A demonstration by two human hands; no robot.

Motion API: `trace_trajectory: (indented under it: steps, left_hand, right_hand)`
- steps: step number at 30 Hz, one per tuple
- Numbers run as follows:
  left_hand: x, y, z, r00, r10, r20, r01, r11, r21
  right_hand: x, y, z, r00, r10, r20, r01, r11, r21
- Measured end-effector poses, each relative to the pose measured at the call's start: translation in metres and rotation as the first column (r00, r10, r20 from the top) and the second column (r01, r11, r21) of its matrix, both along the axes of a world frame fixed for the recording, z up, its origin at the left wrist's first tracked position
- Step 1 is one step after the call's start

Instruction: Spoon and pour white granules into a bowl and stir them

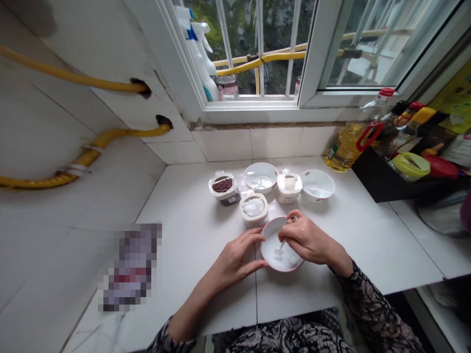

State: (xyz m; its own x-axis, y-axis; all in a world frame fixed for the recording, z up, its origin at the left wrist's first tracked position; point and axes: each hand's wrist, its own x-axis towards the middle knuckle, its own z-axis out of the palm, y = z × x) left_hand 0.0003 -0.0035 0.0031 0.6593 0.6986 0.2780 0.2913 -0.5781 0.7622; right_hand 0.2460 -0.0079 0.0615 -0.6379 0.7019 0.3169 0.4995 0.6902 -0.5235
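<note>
A small white bowl (272, 235) with white powder inside sits on the white counter (191, 230) in front of me. My left hand (235, 260) cups the bowl's left side. Over the bowl, my right hand (307, 240) pinches a small spoon (280, 250) whose tip dips into the powder. Just behind the bowl stands an open white jar of white grains (253, 208). Farther back are a jar of dark red bits (223, 187), a third white jar (289, 186), and two empty white bowls (260, 176) (317, 185).
Oil bottle (346, 144) and several sauce bottles fill a black tray (379, 181) at the right. Spray bottles (202, 54) stand on the window sill. Yellow gas hoses (84, 157) run along the left wall. A blurred patch (130, 267) lies on the counter's left.
</note>
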Motion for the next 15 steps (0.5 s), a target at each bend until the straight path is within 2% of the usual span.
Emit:
trace_trajectory:
  steps: [7, 12, 15]
  left_hand:
    - [-0.0001, 0.0003, 0.0007, 1.000, 0.000, 0.004, 0.000, 1.000, 0.016]
    - [-0.0004, -0.0001, 0.0010, 1.000, 0.008, 0.001, -0.008, 1.000, -0.001]
    - [-0.0002, 0.0000, 0.0008, 1.000, 0.005, 0.000, -0.005, 1.000, -0.005]
  right_hand:
    - [0.0020, -0.0007, 0.0006, 0.999, 0.032, 0.021, -0.033, 0.999, 0.041]
    - [0.0044, 0.0014, -0.0023, 0.998, -0.049, -0.026, 0.050, 0.997, 0.053]
    - [0.0033, 0.0017, -0.0037, 0.998, -0.043, -0.036, 0.044, 0.999, 0.030]
